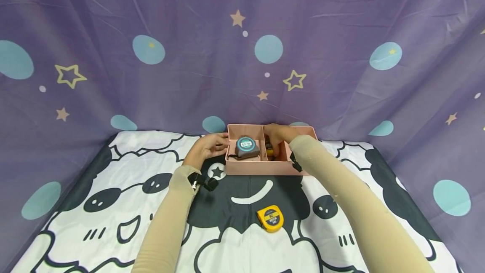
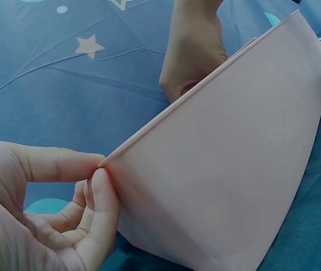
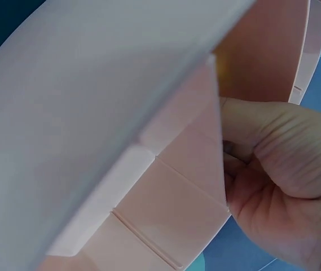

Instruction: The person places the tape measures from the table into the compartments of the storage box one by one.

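Observation:
On the patterned cloth stands a pink divided box (image 1: 261,168). My left hand (image 1: 207,148) pinches the rim at its left end; in the left wrist view the thumb and forefinger meet on the corner. A grey tape measure with a blue face (image 1: 247,147) lies in the left compartment. Past the divider (image 1: 265,143), my right hand (image 1: 279,135) reaches down into the box and grips a yellow-and-black tape measure (image 1: 269,150), mostly covered by the fingers. In the right wrist view a divider (image 3: 194,147) hides the fingertips. Another yellow tape measure (image 1: 270,218) lies in front of the box.
A black-and-white cartoon cloth (image 1: 212,247) covers the table. Right behind the box hangs a purple curtain (image 1: 197,75) with stars and blue dots. Small dark cameras (image 1: 204,181) are strapped to both wrists.

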Tool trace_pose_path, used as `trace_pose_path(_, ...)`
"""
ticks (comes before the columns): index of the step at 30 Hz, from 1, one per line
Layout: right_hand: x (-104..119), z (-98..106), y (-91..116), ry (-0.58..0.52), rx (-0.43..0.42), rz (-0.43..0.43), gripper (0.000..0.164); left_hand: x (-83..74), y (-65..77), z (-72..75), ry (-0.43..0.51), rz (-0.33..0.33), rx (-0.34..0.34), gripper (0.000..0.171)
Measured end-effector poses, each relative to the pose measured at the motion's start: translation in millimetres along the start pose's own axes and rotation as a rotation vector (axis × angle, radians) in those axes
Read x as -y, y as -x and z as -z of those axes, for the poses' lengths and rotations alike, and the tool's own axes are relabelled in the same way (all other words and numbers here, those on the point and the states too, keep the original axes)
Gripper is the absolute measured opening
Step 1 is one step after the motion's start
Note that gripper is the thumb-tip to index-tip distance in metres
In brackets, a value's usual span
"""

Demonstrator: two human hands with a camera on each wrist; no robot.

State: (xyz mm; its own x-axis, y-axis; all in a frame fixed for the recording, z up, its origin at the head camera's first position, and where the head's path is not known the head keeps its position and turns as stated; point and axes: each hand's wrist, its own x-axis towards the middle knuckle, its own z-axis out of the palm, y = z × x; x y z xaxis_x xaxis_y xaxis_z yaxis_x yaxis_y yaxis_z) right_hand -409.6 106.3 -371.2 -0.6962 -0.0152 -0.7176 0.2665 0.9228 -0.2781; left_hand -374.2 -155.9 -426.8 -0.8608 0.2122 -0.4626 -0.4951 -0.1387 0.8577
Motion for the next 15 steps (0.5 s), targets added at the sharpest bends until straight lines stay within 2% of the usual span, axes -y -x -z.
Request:
trace_pose_path(1, -1.1, -0.3, 1.6, -0.033, -0.002, -0.003, 0.038, -0.3, 0.3, 0.0, 0.000, 0.000, 0.000, 0.064)
trace_pose_path(2, -2.7, -0.3, 3.8, -0.111, 0.001, -0.048, 0.038, -0.5, 0.4, -0.1, 0.002, 0.000, 0.000, 0.064)
trace_pose_path(3, -5.1, -0.5, 6.3, -0.228, -0.018, -0.132, 0.037, -0.6, 0.5, -0.2, 0.004, 0.001, 0.000, 0.064)
trace_pose_path(6, -9.0, -2.0, 9.3, -0.228, -0.041, -0.068, 0.036, -0.9, 0.6, -0.2, 0.014, 0.001, -0.002, 0.063)
trace_pose_path(9, -10.3, -2.2, 11.2, -0.194, -0.056, -0.029, 0.033, -0.8, 1.1, -0.2, 0.014, 0.003, 0.000, 0.063)
trace_pose_path(13, -7.6, 0.7, 13.0, -0.092, -0.022, 0.008, 0.029, -0.6, 1.9, -0.4, 0.011, 0.003, 0.000, 0.062)
trace_pose_path(14, -6.3, 1.7, 13.6, -0.055, -0.015, 0.043, 0.027, -0.6, 2.0, -0.5, 0.012, 0.002, 0.001, 0.062)
trace_pose_path(15, -3.7, 3.1, 13.1, 0.024, -0.020, 0.116, 0.023, -0.6, 2.2, -0.7, 0.012, 0.002, 0.001, 0.061)
